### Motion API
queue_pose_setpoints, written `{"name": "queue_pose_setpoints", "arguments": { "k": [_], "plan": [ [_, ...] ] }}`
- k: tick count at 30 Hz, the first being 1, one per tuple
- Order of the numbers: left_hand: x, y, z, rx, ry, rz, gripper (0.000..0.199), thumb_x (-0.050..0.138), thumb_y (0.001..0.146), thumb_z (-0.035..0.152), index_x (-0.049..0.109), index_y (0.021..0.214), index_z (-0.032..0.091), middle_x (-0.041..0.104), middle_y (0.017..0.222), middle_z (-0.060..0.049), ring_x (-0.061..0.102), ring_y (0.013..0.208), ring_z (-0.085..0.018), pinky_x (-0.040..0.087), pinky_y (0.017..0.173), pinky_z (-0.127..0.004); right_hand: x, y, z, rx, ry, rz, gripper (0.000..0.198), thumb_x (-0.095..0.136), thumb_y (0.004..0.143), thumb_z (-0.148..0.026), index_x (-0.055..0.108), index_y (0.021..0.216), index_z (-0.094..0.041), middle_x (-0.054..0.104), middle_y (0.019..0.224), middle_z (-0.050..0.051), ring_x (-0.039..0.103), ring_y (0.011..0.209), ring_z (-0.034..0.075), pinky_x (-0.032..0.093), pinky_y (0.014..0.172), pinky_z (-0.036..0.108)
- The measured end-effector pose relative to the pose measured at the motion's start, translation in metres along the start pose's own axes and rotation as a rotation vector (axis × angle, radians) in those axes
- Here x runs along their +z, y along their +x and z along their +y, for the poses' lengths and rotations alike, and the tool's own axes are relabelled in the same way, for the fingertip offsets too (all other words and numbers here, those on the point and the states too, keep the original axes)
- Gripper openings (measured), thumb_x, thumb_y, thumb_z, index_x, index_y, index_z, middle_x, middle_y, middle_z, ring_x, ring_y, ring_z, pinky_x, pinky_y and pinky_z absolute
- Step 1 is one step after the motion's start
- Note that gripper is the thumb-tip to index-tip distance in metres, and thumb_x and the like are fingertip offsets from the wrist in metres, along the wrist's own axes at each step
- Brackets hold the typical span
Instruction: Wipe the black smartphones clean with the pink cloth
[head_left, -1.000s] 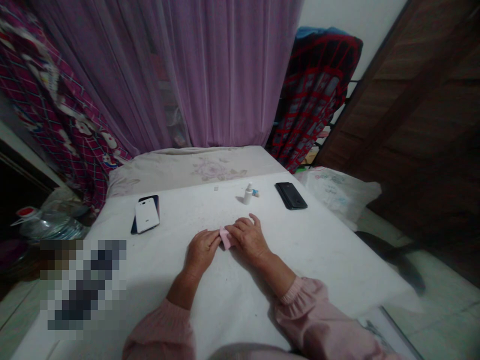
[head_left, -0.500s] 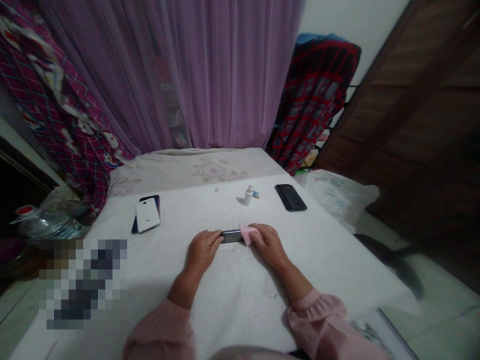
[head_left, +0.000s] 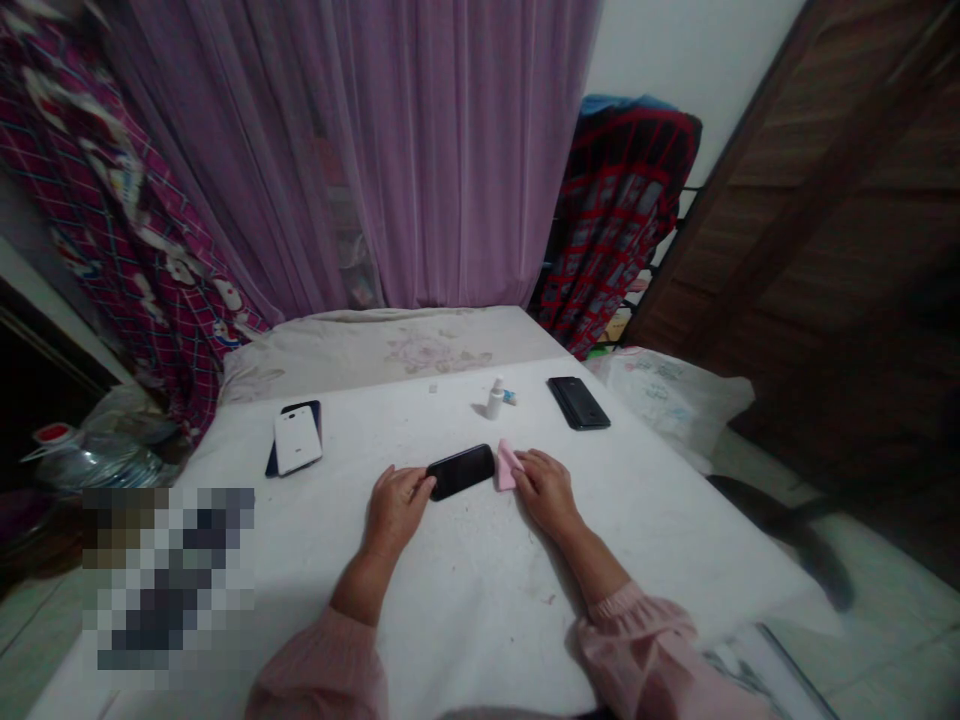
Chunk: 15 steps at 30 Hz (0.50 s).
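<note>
My left hand (head_left: 400, 506) grips the left end of a black smartphone (head_left: 462, 471) between thumb and fingers, its dark screen facing up toward me. Pinched in my right hand (head_left: 546, 490) is a folded pink cloth (head_left: 506, 466), just off the phone's right end. A small white spray bottle (head_left: 495, 399) stands upright beyond the phone, with a small blue-and-white item (head_left: 510, 397) beside it.
A white phone (head_left: 298, 441) lies over a dark one on the left of the white-covered table (head_left: 465, 620). Stacked dark phones (head_left: 579, 403) lie at the right. A large water bottle (head_left: 90, 460) stands beyond the left edge; a plastic bag (head_left: 667, 395) sits off the right.
The phone has turned from edge-on to show its screen. My right hand has drawn the pink cloth off the phone's right end, and the view has shifted slightly.
</note>
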<state>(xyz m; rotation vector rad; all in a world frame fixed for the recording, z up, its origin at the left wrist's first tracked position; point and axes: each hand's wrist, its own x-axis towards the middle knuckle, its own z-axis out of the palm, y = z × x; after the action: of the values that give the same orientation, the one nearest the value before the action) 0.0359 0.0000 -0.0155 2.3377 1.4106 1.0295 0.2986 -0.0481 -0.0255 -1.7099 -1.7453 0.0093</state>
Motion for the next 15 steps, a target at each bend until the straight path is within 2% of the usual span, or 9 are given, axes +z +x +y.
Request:
{"name": "queue_pose_setpoints", "arguments": {
  "k": [2, 4, 8, 12, 15],
  "plan": [
    [0.0, 0.0, -0.001, -0.055, -0.001, -0.007, 0.015, 0.055, 0.088, 0.028, 0.069, 0.086, 0.024, 0.075, 0.086, -0.001, 0.07, 0.084, -0.021, 0.041, 0.103, -0.051, 0.002, 0.0, 0.005, 0.015, 0.024, 0.044, 0.03, 0.046, 0.09, -0.025, 0.071, 0.106, -0.021, 0.072, 0.107, 0.008, 0.063, 0.102, 0.023, 0.046, 0.092, 0.039],
    [-0.001, 0.001, -0.001, -0.09, -0.005, -0.003, 0.015, 0.056, 0.085, 0.026, 0.069, 0.094, 0.024, 0.075, 0.079, 0.0, 0.069, 0.088, -0.021, 0.039, 0.104, -0.051, 0.004, 0.0, 0.009, 0.057, 0.029, 0.098, 0.036, 0.045, 0.088, -0.025, 0.066, 0.117, -0.019, 0.071, 0.107, 0.009, 0.065, 0.096, 0.023, 0.049, 0.087, 0.038],
    [-0.002, 0.001, 0.003, -0.085, 0.002, 0.004, 0.024, 0.057, 0.085, 0.024, 0.067, 0.107, 0.025, 0.074, 0.076, 0.001, 0.068, 0.09, -0.022, 0.038, 0.103, -0.052, 0.01, -0.002, 0.011, 0.074, -0.048, 0.226, 0.047, 0.048, 0.085, -0.027, 0.055, 0.13, -0.017, 0.065, 0.119, 0.014, 0.059, 0.108, 0.027, 0.048, 0.091, 0.045],
    [-0.005, -0.001, 0.008, -0.035, 0.1, 0.026, 0.017, 0.062, 0.085, 0.031, 0.07, 0.099, 0.026, 0.073, 0.1, -0.005, 0.065, 0.1, -0.026, 0.036, 0.103, -0.054, 0.009, -0.004, 0.003, -0.015, -0.108, 0.207, 0.043, 0.049, 0.089, -0.031, 0.056, 0.129, -0.017, 0.055, 0.132, 0.017, 0.051, 0.121, 0.028, 0.044, 0.096, 0.046],
    [-0.004, -0.005, 0.01, 0.003, 0.152, -0.03, 0.035, 0.07, 0.079, 0.04, 0.067, 0.11, 0.024, 0.066, 0.122, -0.01, 0.058, 0.116, -0.03, 0.034, 0.106, -0.053, 0.006, -0.002, -0.006, -0.028, -0.182, 0.098, 0.045, 0.053, 0.089, -0.034, 0.055, 0.13, -0.017, 0.052, 0.136, 0.018, 0.047, 0.125, 0.031, 0.041, 0.097, 0.048]
  ]
}}
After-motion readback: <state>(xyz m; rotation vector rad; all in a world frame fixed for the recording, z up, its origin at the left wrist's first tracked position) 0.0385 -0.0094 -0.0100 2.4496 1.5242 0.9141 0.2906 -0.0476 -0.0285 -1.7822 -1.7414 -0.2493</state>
